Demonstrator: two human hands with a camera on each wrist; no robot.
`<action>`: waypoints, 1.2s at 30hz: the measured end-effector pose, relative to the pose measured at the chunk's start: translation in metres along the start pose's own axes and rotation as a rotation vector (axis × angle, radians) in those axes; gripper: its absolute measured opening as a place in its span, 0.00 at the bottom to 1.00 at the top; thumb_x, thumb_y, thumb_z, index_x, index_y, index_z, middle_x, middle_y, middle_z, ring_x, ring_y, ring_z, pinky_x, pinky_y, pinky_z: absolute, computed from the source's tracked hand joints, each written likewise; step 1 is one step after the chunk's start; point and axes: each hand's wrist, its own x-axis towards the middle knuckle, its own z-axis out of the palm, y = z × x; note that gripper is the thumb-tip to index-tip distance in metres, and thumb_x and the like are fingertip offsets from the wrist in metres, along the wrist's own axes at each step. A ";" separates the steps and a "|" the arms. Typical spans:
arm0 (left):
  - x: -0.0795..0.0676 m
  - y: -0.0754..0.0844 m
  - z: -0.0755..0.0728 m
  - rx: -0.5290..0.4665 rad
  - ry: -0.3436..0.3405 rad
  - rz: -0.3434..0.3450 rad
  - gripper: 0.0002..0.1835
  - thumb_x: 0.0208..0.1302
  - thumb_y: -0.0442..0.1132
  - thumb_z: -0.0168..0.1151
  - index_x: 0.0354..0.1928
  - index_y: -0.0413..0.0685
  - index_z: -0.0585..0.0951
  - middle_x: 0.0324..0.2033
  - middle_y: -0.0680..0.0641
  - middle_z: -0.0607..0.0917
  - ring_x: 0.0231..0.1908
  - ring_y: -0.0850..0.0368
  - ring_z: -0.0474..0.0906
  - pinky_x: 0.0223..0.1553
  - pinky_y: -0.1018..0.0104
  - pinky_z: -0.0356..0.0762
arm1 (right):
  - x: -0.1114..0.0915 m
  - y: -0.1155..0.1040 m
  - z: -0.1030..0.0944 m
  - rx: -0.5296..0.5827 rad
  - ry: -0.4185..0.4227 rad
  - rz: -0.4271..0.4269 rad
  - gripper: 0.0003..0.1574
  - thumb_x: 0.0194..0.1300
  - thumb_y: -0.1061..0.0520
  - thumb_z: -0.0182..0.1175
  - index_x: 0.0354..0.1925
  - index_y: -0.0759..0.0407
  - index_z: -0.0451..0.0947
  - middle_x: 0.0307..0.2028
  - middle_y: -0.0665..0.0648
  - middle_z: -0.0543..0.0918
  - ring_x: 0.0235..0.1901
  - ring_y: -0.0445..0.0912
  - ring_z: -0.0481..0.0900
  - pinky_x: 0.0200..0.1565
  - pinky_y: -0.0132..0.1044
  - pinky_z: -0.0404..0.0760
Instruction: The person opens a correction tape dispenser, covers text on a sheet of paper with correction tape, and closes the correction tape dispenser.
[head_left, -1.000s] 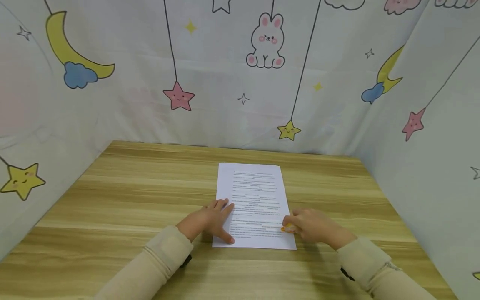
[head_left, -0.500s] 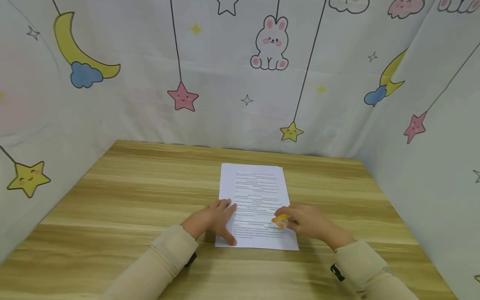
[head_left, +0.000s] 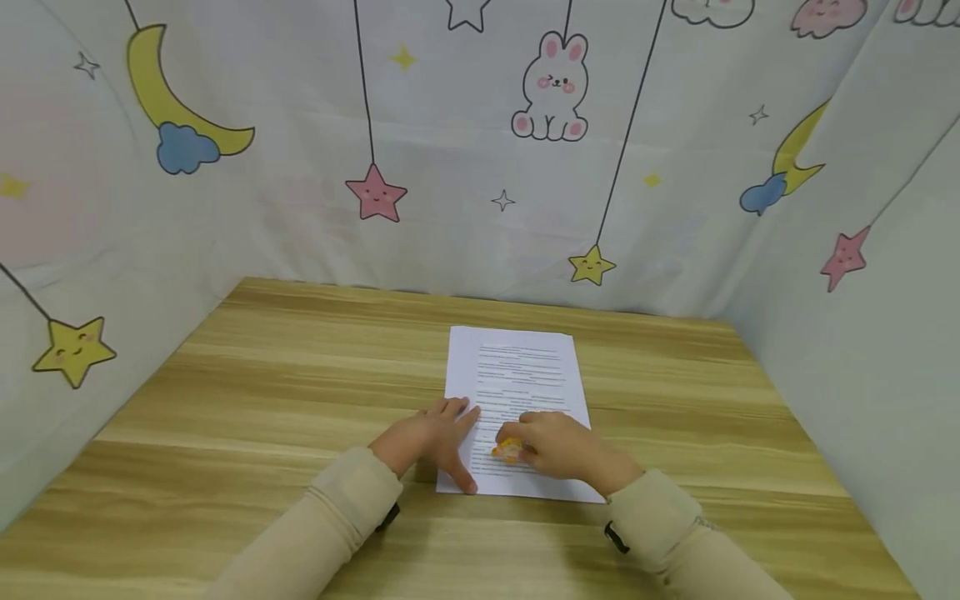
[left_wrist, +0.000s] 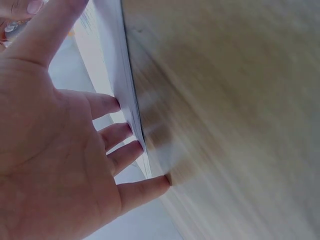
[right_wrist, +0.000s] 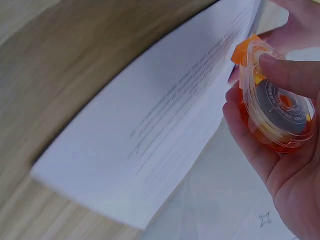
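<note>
A stack of printed paper (head_left: 525, 342) lies on the wooden table, its sheet edges showing in the left wrist view. My left hand (head_left: 438, 440) rests spread along the left edge of the paper, thumb near its lower left corner, fingers straight. In my right hand (head_left: 558, 450) an orange, clear-cased correction tape dispenser (right_wrist: 280, 102) is pinched between thumb and fingers. Its orange tip (right_wrist: 244, 49) points toward the left hand, over the lower printed lines. White gaps break up several of the lines. Whether the tip touches the sheet cannot be seen.
The wooden table (head_left: 300, 358) reaches out on all sides of the paper. Behind and beside it hang white cloth walls (head_left: 450, 242) printed with stars, moons and a rabbit. Dark straps (head_left: 617, 537) show at the cuffs.
My right hand has carried the correction tape dispenser leftward across the lower part of the page, from its right edge toward the left hand. The left hand stays on the paper.
</note>
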 end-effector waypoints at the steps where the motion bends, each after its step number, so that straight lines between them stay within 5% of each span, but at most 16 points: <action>1: -0.001 0.001 0.000 -0.002 -0.001 0.001 0.60 0.39 0.64 0.71 0.71 0.49 0.51 0.71 0.43 0.48 0.71 0.44 0.42 0.66 0.42 0.50 | 0.002 -0.003 0.001 -0.001 0.001 -0.006 0.18 0.54 0.62 0.61 0.43 0.45 0.77 0.25 0.46 0.75 0.21 0.36 0.65 0.26 0.28 0.68; 14: -0.002 0.003 -0.001 0.035 0.006 0.007 0.60 0.39 0.64 0.70 0.71 0.49 0.51 0.71 0.43 0.49 0.70 0.44 0.44 0.66 0.42 0.51 | 0.015 -0.022 0.007 -0.066 0.018 -0.077 0.16 0.53 0.62 0.62 0.40 0.46 0.78 0.24 0.47 0.74 0.20 0.36 0.66 0.25 0.27 0.68; 23: -0.001 0.002 0.001 0.025 -0.019 -0.006 0.61 0.39 0.65 0.70 0.72 0.50 0.49 0.71 0.44 0.47 0.71 0.45 0.42 0.66 0.42 0.50 | 0.019 -0.027 0.007 -0.207 0.017 -0.178 0.13 0.53 0.60 0.62 0.38 0.49 0.73 0.23 0.50 0.73 0.19 0.39 0.68 0.23 0.28 0.68; 36: -0.002 0.000 -0.001 0.037 -0.009 -0.012 0.61 0.39 0.65 0.70 0.72 0.51 0.49 0.71 0.45 0.47 0.71 0.46 0.43 0.66 0.43 0.51 | 0.021 -0.029 0.003 -0.235 -0.067 -0.119 0.08 0.56 0.57 0.62 0.36 0.48 0.74 0.24 0.48 0.76 0.21 0.39 0.71 0.23 0.28 0.69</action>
